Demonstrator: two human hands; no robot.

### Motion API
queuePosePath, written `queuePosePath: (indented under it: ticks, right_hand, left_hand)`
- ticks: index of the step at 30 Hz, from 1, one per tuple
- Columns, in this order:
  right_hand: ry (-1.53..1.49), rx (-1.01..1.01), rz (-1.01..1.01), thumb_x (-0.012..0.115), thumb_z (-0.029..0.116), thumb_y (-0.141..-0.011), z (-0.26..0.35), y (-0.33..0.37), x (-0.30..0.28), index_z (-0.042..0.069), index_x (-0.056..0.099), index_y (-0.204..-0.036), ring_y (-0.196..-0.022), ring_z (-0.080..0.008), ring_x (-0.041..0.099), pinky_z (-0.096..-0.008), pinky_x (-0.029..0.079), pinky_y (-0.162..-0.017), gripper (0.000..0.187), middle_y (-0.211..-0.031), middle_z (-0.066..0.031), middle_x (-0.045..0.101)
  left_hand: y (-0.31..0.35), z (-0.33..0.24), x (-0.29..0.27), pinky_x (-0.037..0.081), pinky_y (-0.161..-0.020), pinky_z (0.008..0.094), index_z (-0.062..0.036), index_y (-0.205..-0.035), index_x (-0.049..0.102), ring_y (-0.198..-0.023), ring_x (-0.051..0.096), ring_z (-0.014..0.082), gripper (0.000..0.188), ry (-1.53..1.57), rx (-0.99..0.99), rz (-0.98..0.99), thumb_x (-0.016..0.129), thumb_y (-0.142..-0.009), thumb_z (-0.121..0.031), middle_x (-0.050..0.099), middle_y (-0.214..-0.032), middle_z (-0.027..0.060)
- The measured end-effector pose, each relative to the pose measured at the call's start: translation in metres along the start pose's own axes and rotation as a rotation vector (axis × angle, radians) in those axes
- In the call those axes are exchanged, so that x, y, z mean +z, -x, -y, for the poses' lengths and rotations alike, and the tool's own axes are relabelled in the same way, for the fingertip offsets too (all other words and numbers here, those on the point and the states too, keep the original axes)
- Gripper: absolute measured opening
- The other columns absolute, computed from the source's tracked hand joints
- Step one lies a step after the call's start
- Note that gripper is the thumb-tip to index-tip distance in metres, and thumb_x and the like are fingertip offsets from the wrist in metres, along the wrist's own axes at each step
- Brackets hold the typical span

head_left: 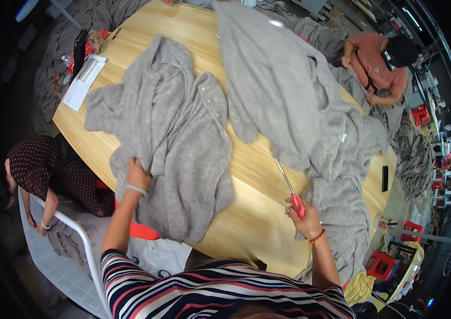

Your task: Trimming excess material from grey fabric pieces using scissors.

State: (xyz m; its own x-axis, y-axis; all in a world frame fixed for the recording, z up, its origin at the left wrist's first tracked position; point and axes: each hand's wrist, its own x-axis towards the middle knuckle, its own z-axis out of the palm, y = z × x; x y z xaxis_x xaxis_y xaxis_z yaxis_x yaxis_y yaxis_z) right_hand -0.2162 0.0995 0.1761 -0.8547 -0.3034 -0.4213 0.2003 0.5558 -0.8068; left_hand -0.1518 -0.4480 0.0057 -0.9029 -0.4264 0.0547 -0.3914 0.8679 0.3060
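A grey knitted cardigan (pixel 183 154) with small buttons lies spread on the wooden table in front of me, its lower part near the table's front edge. My left hand (pixel 139 175) is closed on the knit at its left side. In my right hand (pixel 306 220) is a red-handled tool (pixel 298 206) with a long thin metal shaft. The shaft points away from me and to the left, its tip at the lower edge of a second grey knitted garment (pixel 273 80). That garment runs in folds across the table's right half.
Papers on a clipboard (pixel 84 80) lie at the table's (pixel 247 212) left edge, a black phone (pixel 385 178) at its right. One person (pixel 39 165) bends over a white-railed cart (pixel 84 239) at left; another (pixel 377 64) handles grey garments at far right. Red stools (pixel 381 266) stand at lower right.
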Motion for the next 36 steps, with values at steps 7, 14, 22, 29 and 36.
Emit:
queuePosePath:
  ticks: [7,14,22,29,36]
  right_hand:
    - [0.121,0.028,0.061,0.065,0.014,-0.093,-0.076,0.028,0.033,-0.001,0.059,-0.121,-0.089,-0.0161,0.068,-0.0282,0.052,-0.082,0.032,-0.098,-0.0099,0.069]
    - [0.077,-0.081,-0.049,0.065,0.025,-0.091,-0.094,0.063,0.023,0.001,0.057,-0.124,-0.095,-0.0423,0.065,-0.0427,0.051,-0.082,0.041,-0.098,-0.0247,0.068]
    - [0.337,-0.244,-0.267,0.067,0.013,-0.088,-0.088,0.110,-0.013,0.003,0.058,-0.125,-0.104,-0.0428,0.061,-0.0441,0.050,-0.087,0.040,-0.113,-0.0225,0.061]
    - [0.303,-0.389,-0.132,0.068,0.012,-0.085,-0.053,0.116,0.026,0.006,0.058,-0.125,-0.103,-0.0411,0.062,-0.0441,0.051,-0.088,0.042,-0.116,-0.0193,0.060]
    - [0.473,-0.217,-0.098,0.072,0.016,-0.081,-0.072,0.073,0.058,0.010,0.054,-0.129,-0.103,-0.0411,0.062,-0.0462,0.051,-0.088,0.052,-0.117,-0.0187,0.061]
  left_hand:
    - [0.095,-0.146,0.032,0.044,-0.099,0.0473,0.0127,-0.118,0.053,-0.112,0.054,0.0497,0.049,0.318,-0.138,0.199,0.065,-0.073,-0.003,0.056,-0.117,0.0359]
    - [0.207,-0.330,0.070,0.045,-0.099,0.0466,0.0078,-0.121,0.057,-0.113,0.057,0.0463,0.051,0.631,-0.245,0.580,0.067,-0.079,-0.019,0.061,-0.116,0.0327]
    - [0.274,-0.390,0.108,0.040,-0.104,0.0435,0.0087,-0.126,0.053,-0.121,0.051,0.0461,0.057,0.969,-0.061,0.584,0.069,-0.082,-0.024,0.055,-0.125,0.0323]
    - [0.285,-0.380,0.094,0.040,-0.104,0.0447,0.0080,-0.135,0.042,-0.123,0.050,0.0450,0.076,0.955,0.282,0.885,0.073,-0.079,-0.034,0.052,-0.127,0.0337]
    - [0.272,-0.315,0.017,0.052,-0.087,0.0414,-0.0010,-0.109,0.069,-0.097,0.066,0.0336,0.031,0.843,0.330,0.586,0.068,-0.086,-0.022,0.068,-0.105,0.0186]
